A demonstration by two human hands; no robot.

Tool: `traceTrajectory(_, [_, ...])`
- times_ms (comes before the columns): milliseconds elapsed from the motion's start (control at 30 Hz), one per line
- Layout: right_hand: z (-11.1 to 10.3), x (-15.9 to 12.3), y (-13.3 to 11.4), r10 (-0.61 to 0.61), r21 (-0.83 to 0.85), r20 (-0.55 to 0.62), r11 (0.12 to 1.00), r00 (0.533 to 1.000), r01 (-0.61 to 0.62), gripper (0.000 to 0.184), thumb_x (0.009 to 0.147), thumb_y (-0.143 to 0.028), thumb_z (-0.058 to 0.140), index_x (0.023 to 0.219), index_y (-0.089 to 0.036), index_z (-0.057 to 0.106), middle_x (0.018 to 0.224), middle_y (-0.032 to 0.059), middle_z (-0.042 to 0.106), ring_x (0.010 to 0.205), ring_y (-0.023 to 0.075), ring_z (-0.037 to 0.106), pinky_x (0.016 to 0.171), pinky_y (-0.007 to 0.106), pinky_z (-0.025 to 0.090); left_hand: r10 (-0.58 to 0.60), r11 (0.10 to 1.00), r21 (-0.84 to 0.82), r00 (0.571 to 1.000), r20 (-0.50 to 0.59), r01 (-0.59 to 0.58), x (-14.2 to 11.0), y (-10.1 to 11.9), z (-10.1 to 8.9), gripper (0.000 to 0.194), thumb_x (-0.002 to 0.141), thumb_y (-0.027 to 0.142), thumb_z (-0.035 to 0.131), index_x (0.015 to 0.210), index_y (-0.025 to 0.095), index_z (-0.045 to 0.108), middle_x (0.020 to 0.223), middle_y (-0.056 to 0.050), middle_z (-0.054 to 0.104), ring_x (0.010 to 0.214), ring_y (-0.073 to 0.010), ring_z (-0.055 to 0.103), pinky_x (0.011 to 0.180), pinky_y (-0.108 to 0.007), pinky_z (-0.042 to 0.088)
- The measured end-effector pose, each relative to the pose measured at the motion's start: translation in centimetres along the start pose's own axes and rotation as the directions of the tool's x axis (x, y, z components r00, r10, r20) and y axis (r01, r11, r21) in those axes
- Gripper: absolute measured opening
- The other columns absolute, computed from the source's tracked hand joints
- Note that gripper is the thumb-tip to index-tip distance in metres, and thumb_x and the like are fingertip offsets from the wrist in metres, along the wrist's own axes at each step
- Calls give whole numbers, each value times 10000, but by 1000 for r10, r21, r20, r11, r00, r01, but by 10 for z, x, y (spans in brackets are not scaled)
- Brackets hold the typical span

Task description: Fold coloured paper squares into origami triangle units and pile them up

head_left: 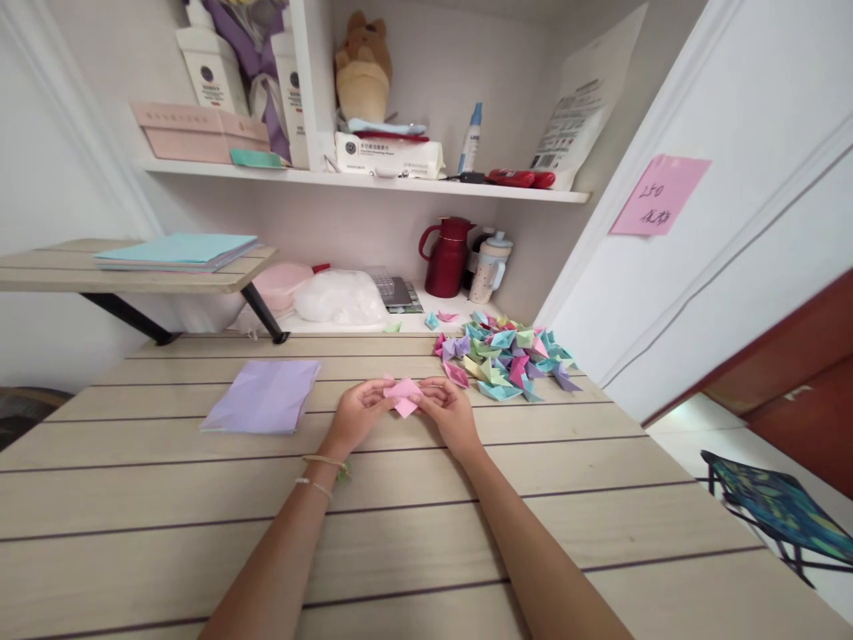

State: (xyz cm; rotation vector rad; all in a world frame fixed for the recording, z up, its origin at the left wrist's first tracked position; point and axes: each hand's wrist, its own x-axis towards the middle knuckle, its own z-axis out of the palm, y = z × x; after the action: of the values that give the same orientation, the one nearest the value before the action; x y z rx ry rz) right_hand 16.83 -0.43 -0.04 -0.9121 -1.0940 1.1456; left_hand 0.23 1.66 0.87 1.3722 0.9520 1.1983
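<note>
A small pink folded paper is held just above the table between my two hands. My left hand pinches its left side, thumb in front and fingers behind. On the other side my right hand grips it the same way, its thumb near the paper's middle. The paper shows a pointed lower corner. Right of my hands lies a heap of small folded paper boats in many colours. To the left is a stack of purple paper sheets.
A slatted wooden table spans the front. At left stands a small raised shelf with blue paper sheets. Behind are a plastic bag, a red jug and a cup. A folding stool is at right.
</note>
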Motion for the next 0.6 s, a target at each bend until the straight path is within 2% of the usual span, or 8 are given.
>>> traceTrajectory(100, [0,0,0,16,12,13,1000,1000,-16,390,584,-340,748,885,-175,563,785,47,680,718,188,645,634,316,546,13,997,74,1000,27,-15,-1,1,0,289,594,298,713,830,137,666,820,-70,700,745,-188,641,710,-292,499])
traceTrajectory(233, [0,1,1,19,-6,9,1000,1000,-19,369,585,-345,747,858,-166,575,761,45,681,692,182,644,617,302,542,60,991,115,997,44,-65,-2,2,0,198,637,320,679,730,145,675,828,-61,697,792,-198,631,757,-298,486])
traceTrajectory(367, [-1,1,4,3,-23,8,1000,1000,-2,322,644,-387,692,848,-170,571,695,31,666,633,164,628,590,293,539,59,993,103,996,63,-66,0,-1,0,213,709,341,609,793,151,653,807,-54,689,797,-188,622,744,-287,478])
traceTrajectory(467, [-2,1,5,-26,-28,27,999,999,27,264,679,-382,658,832,-187,568,648,10,646,581,143,604,570,283,531,68,996,62,997,35,-70,1,-4,-1,231,706,308,618,879,156,610,759,-39,673,736,-162,618,679,-260,480])
traceTrajectory(600, [-3,-1,2,-49,-165,75,984,996,61,198,692,-366,632,761,-181,640,712,33,661,624,151,604,597,285,522,86,993,82,996,23,-87,1,-4,-1,210,690,286,629,849,150,626,796,-53,670,749,-159,615,701,-265,481])
